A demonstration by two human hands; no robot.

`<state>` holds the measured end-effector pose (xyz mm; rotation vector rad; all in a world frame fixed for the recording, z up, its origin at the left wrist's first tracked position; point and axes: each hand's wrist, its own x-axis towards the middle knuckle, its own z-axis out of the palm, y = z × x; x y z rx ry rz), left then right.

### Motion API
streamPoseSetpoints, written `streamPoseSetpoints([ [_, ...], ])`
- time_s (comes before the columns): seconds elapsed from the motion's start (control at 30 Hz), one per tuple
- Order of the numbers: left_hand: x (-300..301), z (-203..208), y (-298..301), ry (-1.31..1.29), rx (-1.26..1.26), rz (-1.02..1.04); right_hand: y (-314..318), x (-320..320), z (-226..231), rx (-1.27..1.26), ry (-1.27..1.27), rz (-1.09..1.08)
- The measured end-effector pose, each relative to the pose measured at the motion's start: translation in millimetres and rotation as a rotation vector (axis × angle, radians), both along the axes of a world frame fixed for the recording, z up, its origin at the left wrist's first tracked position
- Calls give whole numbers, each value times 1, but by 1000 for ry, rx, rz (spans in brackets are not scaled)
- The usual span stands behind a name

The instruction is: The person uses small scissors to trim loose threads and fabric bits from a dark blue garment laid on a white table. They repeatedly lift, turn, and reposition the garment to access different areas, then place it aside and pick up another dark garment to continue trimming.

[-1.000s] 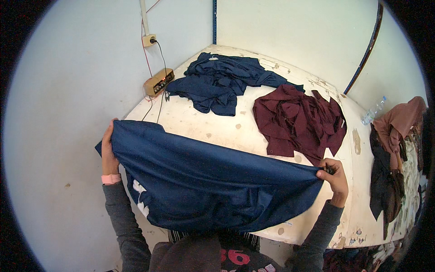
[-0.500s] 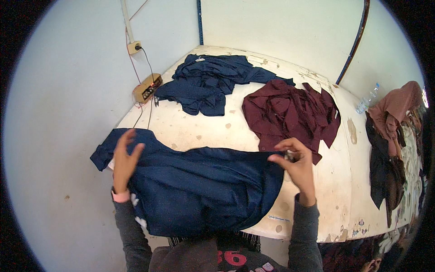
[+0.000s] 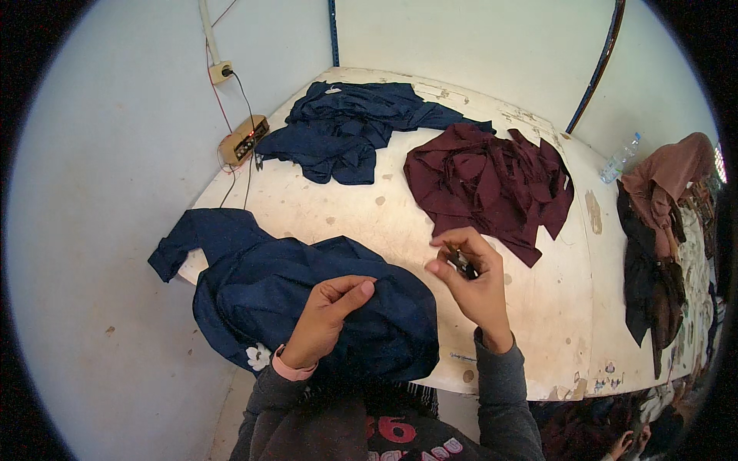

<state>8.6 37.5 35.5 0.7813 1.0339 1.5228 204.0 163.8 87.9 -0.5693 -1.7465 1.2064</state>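
Note:
A navy blue garment (image 3: 254,292) lies rumpled over the near edge of the table, one sleeve-like part stretching to the left. Over its middle is my left hand (image 3: 323,315), thumb and forefinger pinched together; whatever is between them is too small to make out. To the right of the cloth, my right hand (image 3: 480,288) is raised above the table. Small dark thread snips (image 3: 461,263) rest within its curled fingers, partly hidden by them. A white flower-like patch (image 3: 258,356) shows on the near left side, beside my left wrist.
Another navy garment (image 3: 338,131) lies at the back of the worn white table (image 3: 323,211). A maroon garment (image 3: 484,184) is heaped at the right. By the left wall sits a radio-like box (image 3: 244,140) with cables. A clear bottle (image 3: 619,160) and a co-worker (image 3: 665,192) are far right.
My left hand has come down and right from the garment's left side, its fingers closing into a pinch. My right hand has moved slightly left. The navy cloth's right part has bunched leftward.

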Motion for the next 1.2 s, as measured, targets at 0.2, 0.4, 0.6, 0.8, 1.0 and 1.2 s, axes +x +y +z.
streamPoseSetpoints([
  [0.2,5,8,-2,-176,-4,-29,-6,1,-12,63,-108,109],
  [0.4,1,3,3,-69,-20,24,-8,-14,-23,96,-63,57],
  [0.6,-27,32,5,26,78,245,-35,-12,-38,239,-423,12],
  [0.8,-48,61,-8,73,54,684,-28,-1,-68,-102,-237,-16],
  [1.0,-60,41,-16,179,103,641,-73,-13,-78,254,-122,-115],
  [1.2,-68,57,-25,334,99,1011,-91,-38,-115,581,-722,-219],
])
